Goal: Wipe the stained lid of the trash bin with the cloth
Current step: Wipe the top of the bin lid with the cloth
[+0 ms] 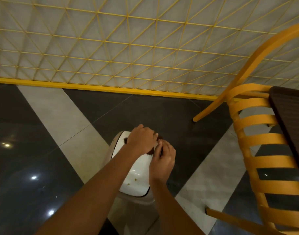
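Observation:
A small bin stands on the floor below me, its white glossy lid (134, 177) marked with a few brownish spots near the front edge. A dark brown cloth (159, 137) lies on the far part of the lid, mostly hidden under my hands. My left hand (141, 139) presses down on the cloth with fingers curled over it. My right hand (163, 161) pinches the cloth's near edge just beside the left hand.
A yellow slatted chair (257, 138) stands close on the right, with a dark table edge (291, 116) over it. A yellow wire-grid partition (128, 53) with a yellow base rail runs behind the bin. The floor is glossy dark and light grey tile.

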`<state>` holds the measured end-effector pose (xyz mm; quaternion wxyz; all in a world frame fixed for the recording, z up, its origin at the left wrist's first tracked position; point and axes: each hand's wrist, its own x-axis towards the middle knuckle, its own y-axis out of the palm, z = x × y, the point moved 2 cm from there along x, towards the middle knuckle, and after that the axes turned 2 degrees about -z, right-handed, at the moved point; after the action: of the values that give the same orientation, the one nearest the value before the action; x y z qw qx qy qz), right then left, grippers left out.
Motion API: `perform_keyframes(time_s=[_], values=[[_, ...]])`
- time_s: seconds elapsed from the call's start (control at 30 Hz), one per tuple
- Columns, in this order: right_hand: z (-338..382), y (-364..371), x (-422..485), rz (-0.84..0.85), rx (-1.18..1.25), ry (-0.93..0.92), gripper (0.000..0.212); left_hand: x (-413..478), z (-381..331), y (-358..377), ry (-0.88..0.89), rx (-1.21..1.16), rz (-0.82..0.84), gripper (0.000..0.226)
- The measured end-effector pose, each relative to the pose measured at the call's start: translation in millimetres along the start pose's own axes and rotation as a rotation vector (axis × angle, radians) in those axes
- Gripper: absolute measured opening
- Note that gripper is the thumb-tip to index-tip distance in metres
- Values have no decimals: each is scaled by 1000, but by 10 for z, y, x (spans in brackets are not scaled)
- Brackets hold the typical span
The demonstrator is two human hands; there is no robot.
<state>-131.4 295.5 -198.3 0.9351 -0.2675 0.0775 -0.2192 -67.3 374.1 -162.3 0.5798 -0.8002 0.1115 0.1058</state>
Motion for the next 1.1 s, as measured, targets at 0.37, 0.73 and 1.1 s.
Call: perform_keyframes(time_s=[0.37, 0.73, 1.1], values=[[-18, 26, 9, 10, -9, 1, 25, -86, 95, -3, -85, 190, -96, 35], [-41, 41, -1, 18, 10, 29, 28, -260, 525, 10, -254, -103, -328, 36], [-45, 54, 3, 14, 4, -7, 26, -502, 614, 166, -301, -357, -489, 34]])
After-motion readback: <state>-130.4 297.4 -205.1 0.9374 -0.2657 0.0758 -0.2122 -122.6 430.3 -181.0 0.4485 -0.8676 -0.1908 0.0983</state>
